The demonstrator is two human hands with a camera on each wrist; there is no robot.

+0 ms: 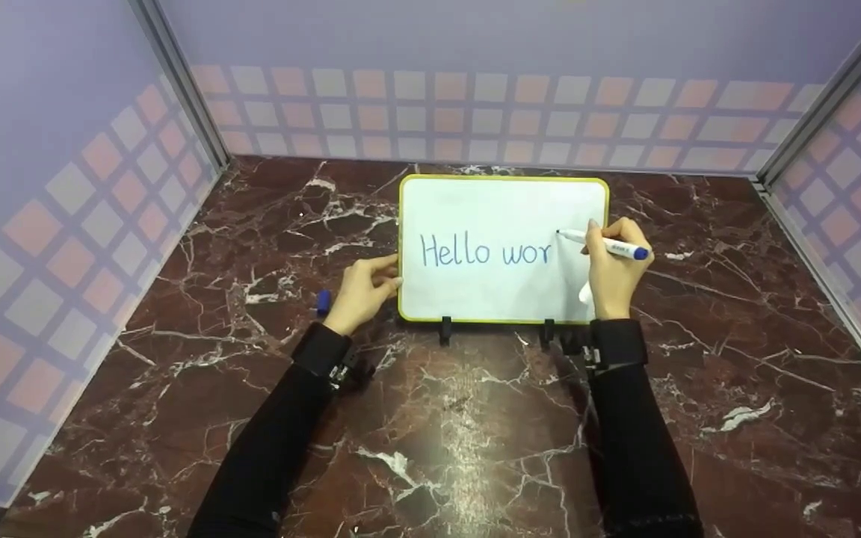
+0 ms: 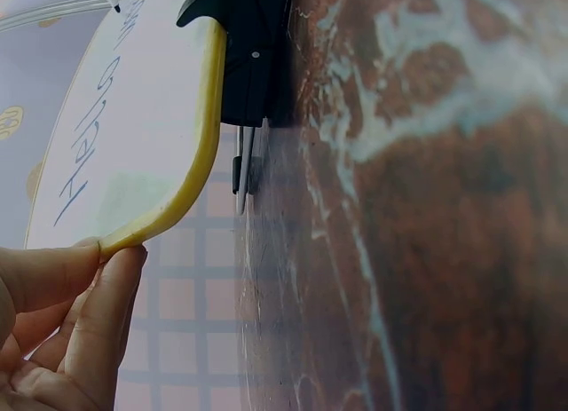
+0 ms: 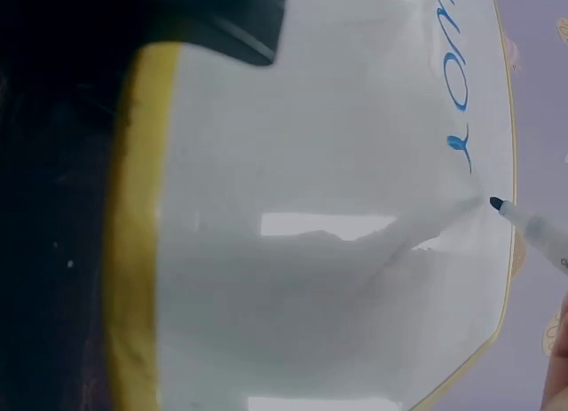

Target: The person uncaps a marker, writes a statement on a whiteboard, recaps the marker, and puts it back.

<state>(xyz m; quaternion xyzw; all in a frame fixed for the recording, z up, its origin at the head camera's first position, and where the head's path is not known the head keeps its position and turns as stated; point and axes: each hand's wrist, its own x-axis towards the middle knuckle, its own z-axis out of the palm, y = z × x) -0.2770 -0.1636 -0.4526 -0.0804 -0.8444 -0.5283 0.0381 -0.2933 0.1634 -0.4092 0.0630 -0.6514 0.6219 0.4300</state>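
Note:
A small whiteboard (image 1: 505,291) with a yellow frame stands on a black stand (image 1: 445,330), bearing "Hello wor" in blue handwriting. At its left edge, my left hand (image 1: 363,291) pinches the yellow frame (image 2: 200,167) between thumb and fingers. My right hand (image 1: 616,269) grips a white marker (image 1: 602,243) with a blue end, its dark tip just right of the letter "r". In the right wrist view, the marker (image 3: 537,233) points at the board, and only a bit of the hand shows at the edge.
The blue marker cap (image 1: 323,302) lies on the dark red marbled table (image 1: 460,448), left of my left hand. Purple partition walls (image 1: 505,112) with pink and white squares enclose the table at the back and both sides.

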